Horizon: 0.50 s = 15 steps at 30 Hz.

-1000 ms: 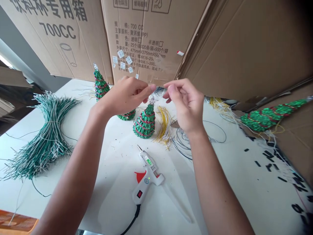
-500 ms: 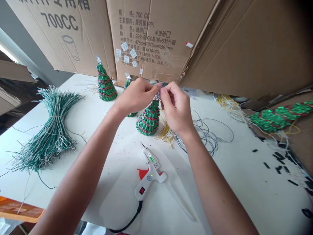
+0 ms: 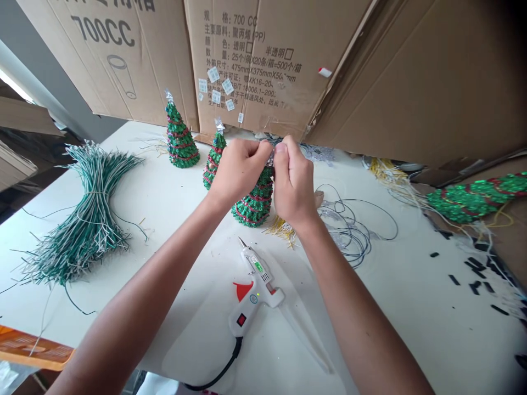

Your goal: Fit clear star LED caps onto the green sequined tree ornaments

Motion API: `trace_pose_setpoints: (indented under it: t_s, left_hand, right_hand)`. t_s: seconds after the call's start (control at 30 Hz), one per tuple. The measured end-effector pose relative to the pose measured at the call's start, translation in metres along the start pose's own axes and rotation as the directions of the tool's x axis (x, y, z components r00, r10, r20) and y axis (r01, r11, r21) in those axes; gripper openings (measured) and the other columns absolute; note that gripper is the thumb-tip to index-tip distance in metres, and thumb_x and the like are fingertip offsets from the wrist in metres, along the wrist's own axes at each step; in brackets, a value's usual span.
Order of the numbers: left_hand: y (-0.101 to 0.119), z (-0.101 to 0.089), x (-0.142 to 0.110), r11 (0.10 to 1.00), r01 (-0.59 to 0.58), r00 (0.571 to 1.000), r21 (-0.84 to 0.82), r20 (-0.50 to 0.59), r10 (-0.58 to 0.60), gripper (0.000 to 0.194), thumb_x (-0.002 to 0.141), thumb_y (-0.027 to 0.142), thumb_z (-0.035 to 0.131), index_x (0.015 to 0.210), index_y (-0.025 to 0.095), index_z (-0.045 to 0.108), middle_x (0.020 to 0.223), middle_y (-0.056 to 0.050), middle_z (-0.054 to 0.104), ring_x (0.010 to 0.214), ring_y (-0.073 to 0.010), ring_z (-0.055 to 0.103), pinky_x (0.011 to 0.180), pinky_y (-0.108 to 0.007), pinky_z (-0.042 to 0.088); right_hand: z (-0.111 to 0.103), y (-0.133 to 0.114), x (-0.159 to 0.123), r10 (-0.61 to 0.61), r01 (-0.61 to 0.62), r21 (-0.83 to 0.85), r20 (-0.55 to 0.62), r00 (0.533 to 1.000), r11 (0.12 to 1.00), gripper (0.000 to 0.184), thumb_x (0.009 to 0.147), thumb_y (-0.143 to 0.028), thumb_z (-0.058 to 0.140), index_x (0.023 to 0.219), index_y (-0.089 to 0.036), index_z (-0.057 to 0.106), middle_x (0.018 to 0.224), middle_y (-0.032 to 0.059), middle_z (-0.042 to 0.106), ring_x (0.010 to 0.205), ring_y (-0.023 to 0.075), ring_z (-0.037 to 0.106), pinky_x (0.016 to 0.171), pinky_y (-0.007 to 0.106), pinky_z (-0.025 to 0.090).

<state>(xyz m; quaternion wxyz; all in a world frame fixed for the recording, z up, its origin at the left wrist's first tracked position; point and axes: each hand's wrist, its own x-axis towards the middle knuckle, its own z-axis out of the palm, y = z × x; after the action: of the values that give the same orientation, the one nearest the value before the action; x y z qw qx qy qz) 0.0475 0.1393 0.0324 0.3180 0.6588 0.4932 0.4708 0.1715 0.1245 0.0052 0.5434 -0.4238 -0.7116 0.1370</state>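
My left hand [image 3: 239,171] and my right hand [image 3: 292,181] meet close together, with their fingertips pinching a small silver piece [image 3: 269,159]. The piece is mostly hidden by my fingers. Just below my hands stands a green glittery cone tree with red garland [image 3: 254,206], its top hidden behind them. Another tree [image 3: 213,163] with a silver tip rises beside my left hand. A third tree [image 3: 180,140] stands further left, apart from my hands. A white hot glue gun [image 3: 251,293] lies on the table below my forearms, touching neither hand.
A thick bundle of green-and-white wires [image 3: 88,219] lies on the white table [image 3: 181,340] at left. Yellow wires [image 3: 282,231] and black wires [image 3: 349,230] lie near my right hand. A glittery green tree [image 3: 473,197] lies sideways at right, below large cardboard boxes [image 3: 255,60].
My hands have come closer together and lowered toward the front tree. The second tree now shows beside my left hand. The view has shifted slightly.
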Motion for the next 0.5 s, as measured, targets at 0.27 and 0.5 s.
trace_pose_setpoints:
  t_s: [0.27,0.5]
  left_hand:
    - [0.001,0.003,-0.004,0.999,-0.021,0.999,-0.030,-0.046,0.020,0.050,0.099,0.020,0.052,0.058,0.025,0.023,0.061,0.006,0.021,0.061,-0.0119,0.019,0.057,-0.032,0.016]
    - [0.003,0.001,-0.001,0.999,-0.020,0.999,0.038,-0.032,0.021,0.051,0.099,0.020,0.052,0.059,0.025,0.021,0.061,0.006,0.020,0.060,-0.0113,0.019,0.058,-0.032,0.016]
  right_hand:
    - [0.009,0.008,-0.006,-0.055,0.059,0.047,-0.066,0.996,0.997,0.044,0.117,-0.059,0.030,0.085,-0.030,0.035,0.070,-0.0052,0.038,0.062,0.0193,0.037,0.062,0.037,0.027]
    - [0.010,0.008,-0.007,-0.026,0.030,0.055,-0.077,0.997,0.998,0.046,0.116,-0.064,0.030,0.084,-0.031,0.036,0.070,-0.0051,0.038,0.062,0.0201,0.038,0.063,0.038,0.026]
